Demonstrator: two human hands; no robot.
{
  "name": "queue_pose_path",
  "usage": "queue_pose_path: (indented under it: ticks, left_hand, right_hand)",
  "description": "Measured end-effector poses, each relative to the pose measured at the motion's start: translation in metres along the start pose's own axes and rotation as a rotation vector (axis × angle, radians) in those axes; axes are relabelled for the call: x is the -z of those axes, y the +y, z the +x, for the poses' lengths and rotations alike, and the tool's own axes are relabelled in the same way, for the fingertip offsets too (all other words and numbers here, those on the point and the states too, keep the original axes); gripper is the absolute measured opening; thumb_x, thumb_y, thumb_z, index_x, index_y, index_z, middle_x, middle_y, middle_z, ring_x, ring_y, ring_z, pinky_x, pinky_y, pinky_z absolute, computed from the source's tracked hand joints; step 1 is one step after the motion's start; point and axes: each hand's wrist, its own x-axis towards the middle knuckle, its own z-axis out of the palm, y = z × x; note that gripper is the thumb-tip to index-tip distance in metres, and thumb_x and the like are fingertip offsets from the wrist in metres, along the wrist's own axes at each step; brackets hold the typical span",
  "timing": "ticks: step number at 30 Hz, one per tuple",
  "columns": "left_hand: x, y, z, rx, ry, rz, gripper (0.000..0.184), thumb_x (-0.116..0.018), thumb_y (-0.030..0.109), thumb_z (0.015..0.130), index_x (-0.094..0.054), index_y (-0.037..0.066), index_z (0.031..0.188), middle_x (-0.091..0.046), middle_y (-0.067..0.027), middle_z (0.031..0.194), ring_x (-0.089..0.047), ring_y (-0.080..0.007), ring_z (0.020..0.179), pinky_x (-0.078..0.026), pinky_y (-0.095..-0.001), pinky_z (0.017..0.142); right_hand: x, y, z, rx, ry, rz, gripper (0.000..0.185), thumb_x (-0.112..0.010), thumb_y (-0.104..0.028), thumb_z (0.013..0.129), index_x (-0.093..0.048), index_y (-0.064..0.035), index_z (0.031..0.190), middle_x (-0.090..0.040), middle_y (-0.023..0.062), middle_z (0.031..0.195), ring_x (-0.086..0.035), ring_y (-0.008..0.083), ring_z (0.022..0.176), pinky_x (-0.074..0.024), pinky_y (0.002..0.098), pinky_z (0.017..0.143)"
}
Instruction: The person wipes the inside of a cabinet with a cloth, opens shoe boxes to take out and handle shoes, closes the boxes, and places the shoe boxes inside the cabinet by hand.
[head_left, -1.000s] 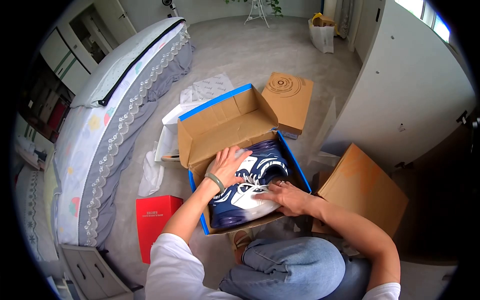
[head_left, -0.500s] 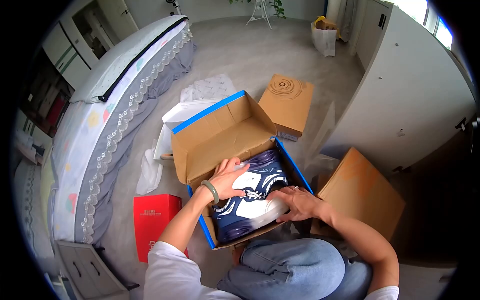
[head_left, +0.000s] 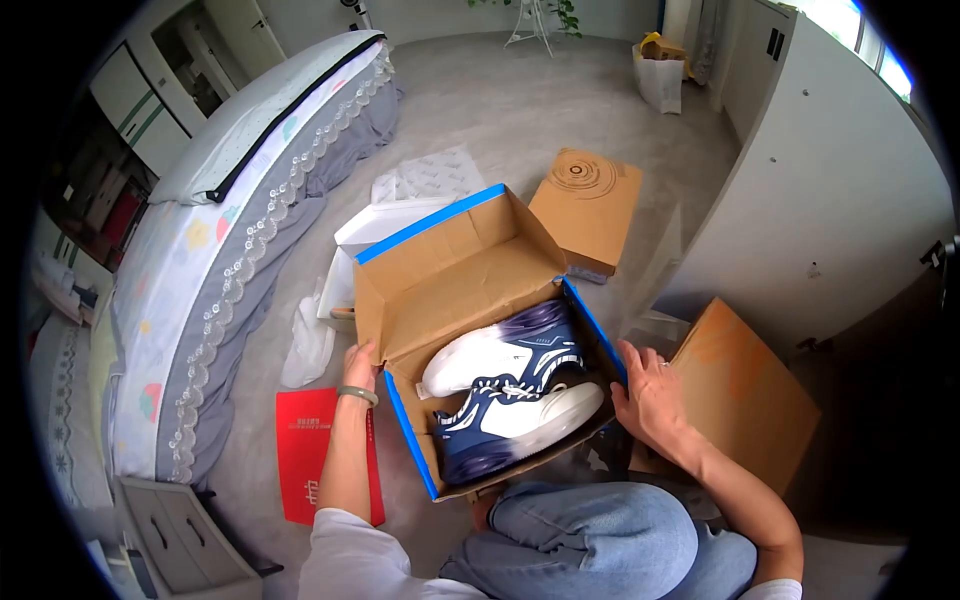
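Now, the open box [head_left: 592, 326] lies before the knees [head_left: 590, 540], with two shoes [head_left: 500, 420] inside. The left hand [head_left: 361, 370] holds it beside the lid [head_left: 455, 280]; the right hand [head_left: 650, 398] rests, loosely curved, at the right wall (whether it grips, I cannot tell). The cardboard is probably light and stiff, so both short walls seem good for holding. Around are one red box [head_left: 303, 460], one white box [head_left: 385, 224], two brown boxes [head_left: 585, 205].

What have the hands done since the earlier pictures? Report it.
Both hands have let go of the shoes. The left hand moved out to the left side of the box, by the corner of the lid; the right hand moved out to its right edge. The shoes stayed in the box, the lid open, and the red box on the floor.
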Motion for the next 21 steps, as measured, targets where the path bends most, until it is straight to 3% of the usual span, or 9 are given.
queue_pose_path:
  ticks: [4, 6, 9, 11, 13, 15, 17, 20, 21]
  left_hand:
    - [-0.005, 0.009, 0.002, -0.18, -0.073, -0.025, 0.04, -0.053, 0.007, 0.097, -0.049, -0.005, 0.135, -0.059, -0.0125, 0.132, -0.056, -0.0224, 0.122, -0.04, -0.0336, 0.105]
    - [-0.008, 0.014, 0.0, -0.397, -0.107, -0.003, 0.04, -0.052, 0.003, 0.097, -0.048, -0.004, 0.136, -0.058, -0.0117, 0.133, -0.055, -0.0205, 0.122, -0.041, -0.0332, 0.105]
    - [-0.008, 0.026, -0.008, -0.456, -0.102, 0.011, 0.045, -0.055, -0.001, 0.094, -0.047, -0.002, 0.138, -0.057, -0.0117, 0.134, -0.055, -0.0215, 0.123, -0.043, -0.0346, 0.104]
    - [-0.006, 0.025, -0.013, -0.596, -0.118, 0.057, 0.048, -0.055, 0.001, 0.095, -0.043, -0.001, 0.141, -0.055, -0.0123, 0.137, -0.052, -0.0216, 0.126, -0.043, -0.0353, 0.104]
    - [0.023, 0.011, -0.002, -0.672, -0.138, 0.166, 0.047, -0.056, 0.001, 0.094, -0.045, 0.0, 0.141, -0.056, -0.0129, 0.136, -0.052, -0.0225, 0.126, -0.043, -0.0354, 0.104]
    - [0.021, 0.019, -0.036, -0.931, -0.204, 0.64, 0.047, -0.058, 0.001, 0.093, -0.049, 0.002, 0.139, -0.057, -0.0141, 0.134, -0.053, -0.0242, 0.125, -0.043, -0.0356, 0.104]
    - [0.012, 0.028, -0.076, -1.101, -0.237, 0.972, 0.047, -0.059, 0.001, 0.091, -0.054, 0.004, 0.137, -0.058, -0.0153, 0.133, -0.054, -0.0259, 0.125, -0.043, -0.0358, 0.104]
    - [0.015, 0.02, -0.11, -0.949, -0.176, 1.06, 0.045, -0.06, 0.002, 0.089, -0.057, 0.004, 0.134, -0.059, -0.0161, 0.132, -0.055, -0.0286, 0.125, -0.043, -0.0365, 0.105]
    - [0.022, 0.014, -0.119, -0.797, -0.108, 1.062, 0.045, -0.061, 0.004, 0.088, -0.059, 0.002, 0.133, -0.059, -0.0163, 0.132, -0.054, -0.0304, 0.125, -0.043, -0.037, 0.105]
  right_hand:
    - [-0.015, 0.006, -0.002, 0.098, -0.034, 0.149, 0.075, -0.057, 0.004, 0.078, -0.032, 0.0, 0.148, -0.06, 0.0267, 0.111, -0.06, 0.0434, 0.099, -0.0475, 0.0484, 0.092]
    - [-0.011, 0.006, 0.0, 0.035, -0.047, 0.27, 0.068, -0.05, 0.008, 0.083, -0.033, 0.0003, 0.148, -0.059, 0.029, 0.116, -0.059, 0.0455, 0.104, -0.0465, 0.0478, 0.095]
    - [-0.016, 0.016, 0.003, -0.069, -0.057, 0.532, 0.054, -0.047, 0.005, 0.092, -0.036, 0.0007, 0.146, -0.059, 0.027, 0.118, -0.061, 0.0387, 0.107, -0.0471, 0.0442, 0.096]
    - [-0.02, 0.019, 0.006, -0.179, 0.071, 0.918, 0.043, -0.045, -0.011, 0.102, -0.039, -0.0003, 0.143, -0.061, 0.0216, 0.117, -0.061, 0.0283, 0.107, -0.0479, 0.0396, 0.096]
    - [-0.013, 0.024, 0.011, -0.233, 0.122, 1.032, 0.043, -0.044, -0.02, 0.104, -0.041, -0.0005, 0.142, -0.061, 0.0191, 0.116, -0.061, 0.0251, 0.106, -0.048, 0.0381, 0.095]
    - [-0.015, 0.03, 0.018, -0.274, 0.264, 1.272, 0.049, -0.039, -0.039, 0.106, -0.046, -0.0012, 0.138, -0.062, 0.0153, 0.115, -0.06, 0.0225, 0.105, -0.0469, 0.0359, 0.094]
    - [-0.004, 0.031, 0.017, -0.377, 0.294, 1.338, 0.051, -0.04, -0.042, 0.106, -0.051, -0.0012, 0.134, -0.062, 0.0147, 0.114, -0.058, 0.0213, 0.106, -0.0445, 0.0348, 0.096]
    - [0.014, 0.025, 0.013, -0.379, 0.32, 1.276, 0.05, -0.041, -0.042, 0.105, -0.053, -0.0019, 0.133, -0.063, 0.0145, 0.114, -0.058, 0.0209, 0.108, -0.0432, 0.0342, 0.098]
    - [0.017, 0.024, 0.011, -0.37, 0.313, 1.228, 0.048, -0.043, -0.04, 0.105, -0.053, -0.0021, 0.133, -0.063, 0.0146, 0.115, -0.057, 0.0212, 0.109, -0.0426, 0.0344, 0.099]
